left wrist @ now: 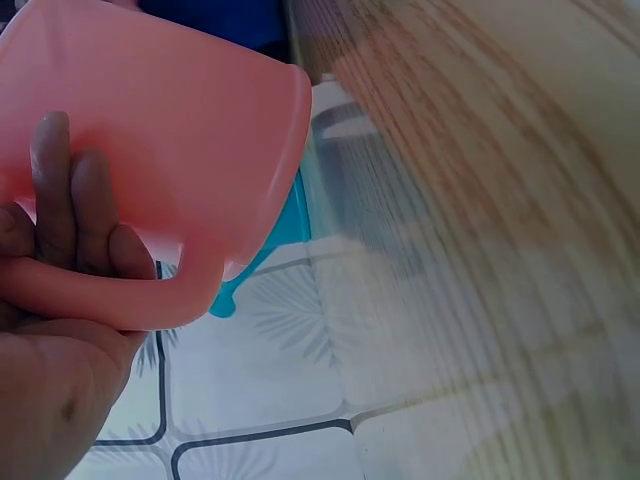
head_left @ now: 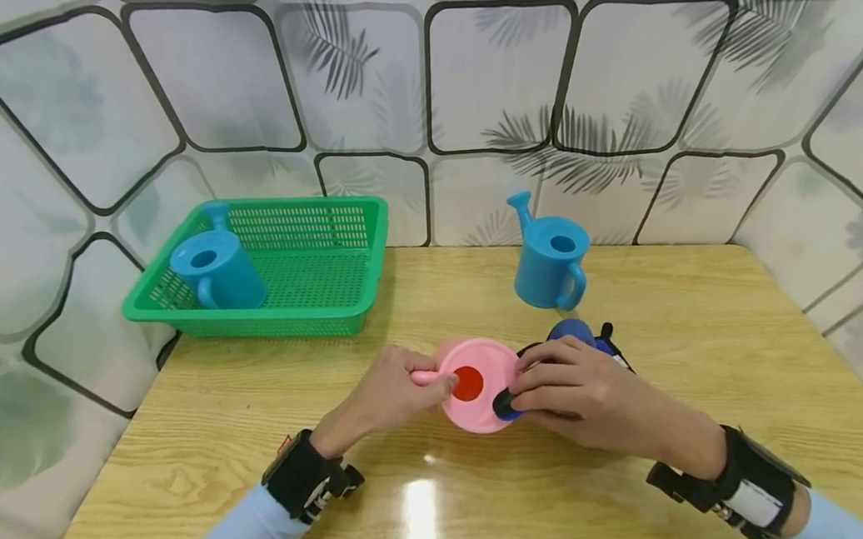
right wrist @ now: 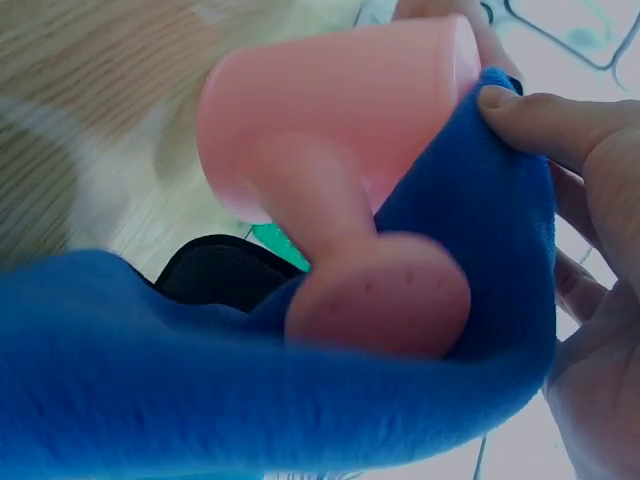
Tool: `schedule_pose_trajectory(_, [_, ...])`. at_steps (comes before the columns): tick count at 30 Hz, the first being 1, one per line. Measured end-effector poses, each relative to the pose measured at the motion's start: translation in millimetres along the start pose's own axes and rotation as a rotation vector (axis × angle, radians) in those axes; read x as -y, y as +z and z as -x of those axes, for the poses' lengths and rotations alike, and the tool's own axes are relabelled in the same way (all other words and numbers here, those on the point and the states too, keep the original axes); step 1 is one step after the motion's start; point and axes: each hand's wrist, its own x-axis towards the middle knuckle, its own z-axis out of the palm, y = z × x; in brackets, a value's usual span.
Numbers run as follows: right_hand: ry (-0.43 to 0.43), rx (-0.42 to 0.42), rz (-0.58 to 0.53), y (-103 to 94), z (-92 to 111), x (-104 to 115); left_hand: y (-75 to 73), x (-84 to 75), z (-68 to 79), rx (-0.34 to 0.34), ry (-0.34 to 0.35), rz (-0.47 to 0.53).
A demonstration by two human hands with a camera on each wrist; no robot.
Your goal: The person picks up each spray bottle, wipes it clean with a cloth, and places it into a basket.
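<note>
A pink watering can [head_left: 492,357] is held up over the table by my left hand [head_left: 395,389], whose fingers curl round its handle [left wrist: 130,303]. The round opening in its top looks red inside. My right hand [head_left: 594,392] pinches a piece of blue fabric with black trim [right wrist: 505,190] against the can's top edge. In the right wrist view, that fabric loops round the can's spout and its sprinkler head [right wrist: 385,295]. From the head view, most of the fabric is hidden behind the right hand.
A green plastic basket [head_left: 284,316] stands at the back left with a blue watering can [head_left: 232,275] inside. Another blue watering can [head_left: 540,270] stands upright on the wooden table [head_left: 713,325], behind my right hand. Patterned walls [head_left: 500,72] border the table.
</note>
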Motion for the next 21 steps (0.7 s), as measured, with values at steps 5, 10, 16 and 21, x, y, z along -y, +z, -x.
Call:
schedule_pose_trajectory(5, [-0.013, 0.053, 0.036, 2.4, 2, 5, -1.1, -1.0, 0.5, -0.005, -0.039, -0.011])
schedule_pose_trajectory(10, [0.007, 0.012, 0.063, 2.5, 3, 2, -6.1, -11.9, 1.2, 0.018, -0.032, -0.024])
schedule_pose_trajectory(16, [0.048, -0.073, 0.096, 1.0, 6, -7, -2.3, 3.6, 0.4, 0.038, 0.034, -0.028])
schedule_pose_trajectory(21, [0.123, -0.115, 0.102, 0.7, 8, -11, -2.1, 5.3, -0.7, 0.049, 0.089, -0.082])
